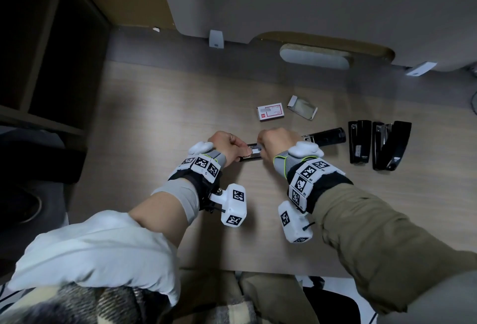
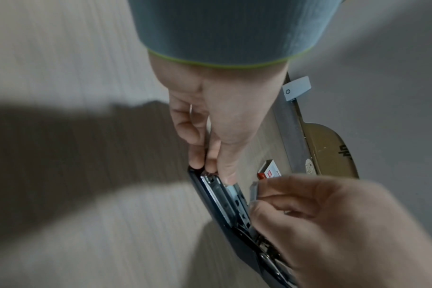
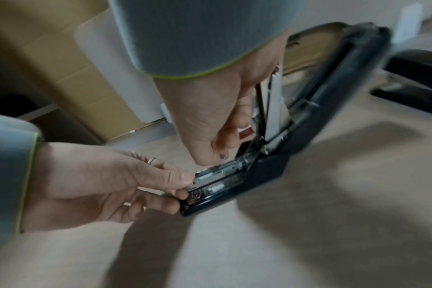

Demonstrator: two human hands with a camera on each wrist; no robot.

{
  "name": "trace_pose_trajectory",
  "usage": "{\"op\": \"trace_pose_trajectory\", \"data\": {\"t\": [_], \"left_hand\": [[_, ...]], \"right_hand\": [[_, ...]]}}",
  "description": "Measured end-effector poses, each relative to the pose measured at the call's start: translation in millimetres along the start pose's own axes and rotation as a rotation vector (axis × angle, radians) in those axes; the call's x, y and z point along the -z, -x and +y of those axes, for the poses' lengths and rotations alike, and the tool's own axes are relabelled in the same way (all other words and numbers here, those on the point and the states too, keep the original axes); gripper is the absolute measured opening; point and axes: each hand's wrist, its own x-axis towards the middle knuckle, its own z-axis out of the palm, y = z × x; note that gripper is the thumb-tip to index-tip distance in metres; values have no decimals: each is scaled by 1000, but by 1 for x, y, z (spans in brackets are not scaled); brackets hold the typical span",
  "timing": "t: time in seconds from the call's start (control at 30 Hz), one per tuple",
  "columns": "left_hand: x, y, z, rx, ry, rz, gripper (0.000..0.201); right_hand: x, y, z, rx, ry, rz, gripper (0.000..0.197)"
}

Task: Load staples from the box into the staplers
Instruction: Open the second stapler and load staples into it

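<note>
Open stapler (image 1: 254,152) lying on the desk (image 1: 154,106), its lid (image 1: 326,137) swung back to the right. The left hand (image 1: 225,146) pinches the front end of the stapler's base. The right hand (image 1: 277,143) pinches a staple strip (image 2: 254,192) just above the metal channel (image 3: 225,168). Beyond the stapler lie the staple box (image 1: 271,112) and, just right of it, its tray (image 1: 302,107). Right of the stapler's lid stand two more black staplers, a near one (image 1: 359,145) and a far one (image 1: 391,145).
</note>
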Motion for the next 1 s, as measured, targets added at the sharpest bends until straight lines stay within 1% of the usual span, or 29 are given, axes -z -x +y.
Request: {"op": "trace_pose_trajectory", "data": {"t": [0.13,0.23,0.33,0.4,0.53,0.7,0.87,1.0], "left_hand": [[1,-3,-2,-46,-7,47,12],[2,-2,-4,-57,11,48,13],[4,-1,-5,-56,10,50,14],[4,0,-5,-55,-3,47,15],[5,-1,-5,-72,-29,58,15],[5,-2,-6,-73,-41,60,17],[6,-1,-5,-73,-38,62,17],[6,-1,-7,-55,-38,55,19]], "right_hand": [[16,0,2,78,174,83,22],[20,3,6,66,265,25,20],[17,9,6,51,283,5,17],[16,8,3,68,308,1,19],[18,10,0,95,338,42,19],[14,13,-3,49,335,75,22],[14,12,-2,71,378,37,25],[13,11,0,66,327,50,24]]}}
